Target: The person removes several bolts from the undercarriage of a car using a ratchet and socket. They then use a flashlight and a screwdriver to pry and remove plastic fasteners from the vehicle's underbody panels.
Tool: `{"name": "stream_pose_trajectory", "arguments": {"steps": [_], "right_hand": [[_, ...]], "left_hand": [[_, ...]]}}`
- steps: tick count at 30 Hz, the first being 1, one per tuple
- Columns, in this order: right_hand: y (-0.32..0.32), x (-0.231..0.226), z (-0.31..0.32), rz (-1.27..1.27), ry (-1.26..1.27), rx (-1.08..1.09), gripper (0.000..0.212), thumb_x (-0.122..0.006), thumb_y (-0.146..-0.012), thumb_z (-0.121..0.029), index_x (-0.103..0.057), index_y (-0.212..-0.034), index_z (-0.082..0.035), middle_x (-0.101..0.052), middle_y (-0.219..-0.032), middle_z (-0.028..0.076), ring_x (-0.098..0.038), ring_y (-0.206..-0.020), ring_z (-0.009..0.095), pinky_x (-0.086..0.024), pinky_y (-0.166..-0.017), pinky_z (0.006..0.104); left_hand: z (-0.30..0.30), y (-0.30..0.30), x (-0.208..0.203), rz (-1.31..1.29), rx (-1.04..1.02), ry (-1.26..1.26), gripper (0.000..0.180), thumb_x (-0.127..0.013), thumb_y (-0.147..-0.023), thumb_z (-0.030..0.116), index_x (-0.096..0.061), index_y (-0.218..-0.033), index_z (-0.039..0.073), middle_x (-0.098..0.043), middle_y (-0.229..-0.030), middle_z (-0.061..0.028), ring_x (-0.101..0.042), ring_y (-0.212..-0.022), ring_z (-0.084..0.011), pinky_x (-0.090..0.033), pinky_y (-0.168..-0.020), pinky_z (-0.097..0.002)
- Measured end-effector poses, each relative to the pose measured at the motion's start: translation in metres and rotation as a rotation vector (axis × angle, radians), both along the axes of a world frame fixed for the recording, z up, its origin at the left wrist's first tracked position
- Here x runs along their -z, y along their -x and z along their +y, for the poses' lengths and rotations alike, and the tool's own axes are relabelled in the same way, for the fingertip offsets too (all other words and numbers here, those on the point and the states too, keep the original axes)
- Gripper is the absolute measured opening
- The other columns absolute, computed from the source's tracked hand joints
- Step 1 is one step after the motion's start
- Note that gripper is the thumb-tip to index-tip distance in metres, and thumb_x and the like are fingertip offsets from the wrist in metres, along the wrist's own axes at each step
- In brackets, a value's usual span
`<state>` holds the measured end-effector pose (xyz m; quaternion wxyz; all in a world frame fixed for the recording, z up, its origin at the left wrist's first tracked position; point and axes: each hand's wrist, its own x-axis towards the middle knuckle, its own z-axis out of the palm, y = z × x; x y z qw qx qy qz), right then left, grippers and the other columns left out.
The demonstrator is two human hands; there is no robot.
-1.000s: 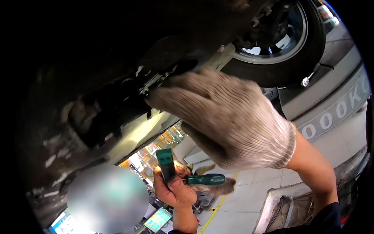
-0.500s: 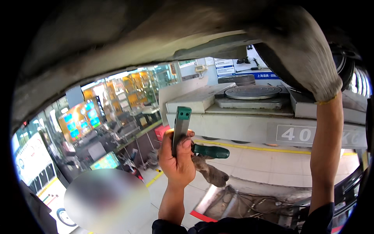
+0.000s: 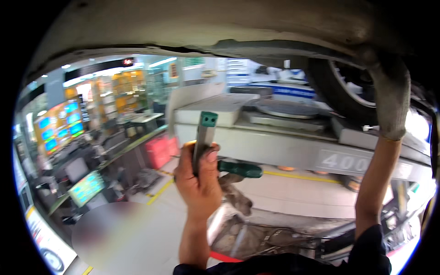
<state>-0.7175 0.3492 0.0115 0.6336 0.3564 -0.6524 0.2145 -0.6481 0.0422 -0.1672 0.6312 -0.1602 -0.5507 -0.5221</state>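
My left hand [image 3: 198,181] is bare and closed around an upright flat grey bar with a green end cap [image 3: 209,120], which has two dark dots. The same hand holds a tool with a dark green screwdriver-like handle [image 3: 242,169], pointing right; its shaft is hidden. A soiled work glove [image 3: 236,196] dangles below that handle. Overhead at the right, my right hand [image 3: 389,87] wears a grey knit glove and reaches up to the vehicle's underside [image 3: 192,27], beside a wheel [image 3: 337,89]. Its fingers are lost in shadow.
Ahead stands a grey lift platform [image 3: 256,142] with a round turnplate [image 3: 288,109]. Cables and metal parts lie in a floor recess [image 3: 270,236] below. Red boxes [image 3: 158,150] and a bench with screens [image 3: 87,188] are at the left.
The view has shifted, with platform and benches now further left and more of the wheel showing. My right hand stays raised at the underside; my left keeps its hold.
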Motion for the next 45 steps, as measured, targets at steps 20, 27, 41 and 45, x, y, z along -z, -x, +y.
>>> {"name": "stream_pose_trajectory", "arguments": {"steps": [20,27,41,45], "right_hand": [[-0.053,-0.034,0.029,-0.109,-0.333,0.580,0.045,-0.068,-0.077,-0.002,-0.064,-0.122,-0.003,-0.066,-0.096,0.006,-0.056,-0.067,0.016,-0.047,-0.061,0.0293],[-0.035,-0.022,0.020,-0.095,-0.032,0.011,0.046,-0.073,-0.092,-0.016,-0.053,-0.132,-0.006,-0.058,-0.101,0.000,-0.052,-0.083,0.010,-0.045,-0.072,0.0248],[-0.028,0.003,0.029,0.377,-0.124,0.580,0.026,-0.053,-0.105,-0.016,-0.056,-0.123,0.002,-0.060,-0.104,0.013,-0.058,-0.088,0.023,-0.052,-0.078,0.0375],[-0.030,0.045,0.018,0.387,-0.067,0.487,0.035,-0.053,-0.104,-0.024,-0.057,-0.119,0.007,-0.063,-0.106,0.018,-0.063,-0.093,0.025,-0.054,-0.078,0.0395]], "left_hand": [[0.060,0.138,-0.052,0.184,0.887,0.168,0.017,-0.068,-0.094,0.018,-0.063,-0.096,0.002,-0.060,-0.069,-0.0028,-0.050,-0.056,-0.0094,-0.039,-0.053,-0.0248],[0.117,0.172,-0.078,0.390,1.105,-0.010,0.024,-0.065,-0.097,0.027,-0.062,-0.096,0.002,-0.060,-0.075,0.0018,-0.046,-0.062,-0.0036,-0.036,-0.058,-0.0210],[0.144,0.186,-0.103,0.635,1.142,-0.082,0.033,-0.054,-0.099,0.035,-0.059,-0.099,0.003,-0.062,-0.078,-0.0049,-0.054,-0.061,-0.0115,-0.043,-0.059,-0.0255],[0.131,0.187,-0.113,0.652,1.209,-0.017,0.029,-0.060,-0.097,0.030,-0.059,-0.099,0.001,-0.063,-0.080,-0.0051,-0.056,-0.064,-0.0119,-0.044,-0.061,-0.0261]]}}
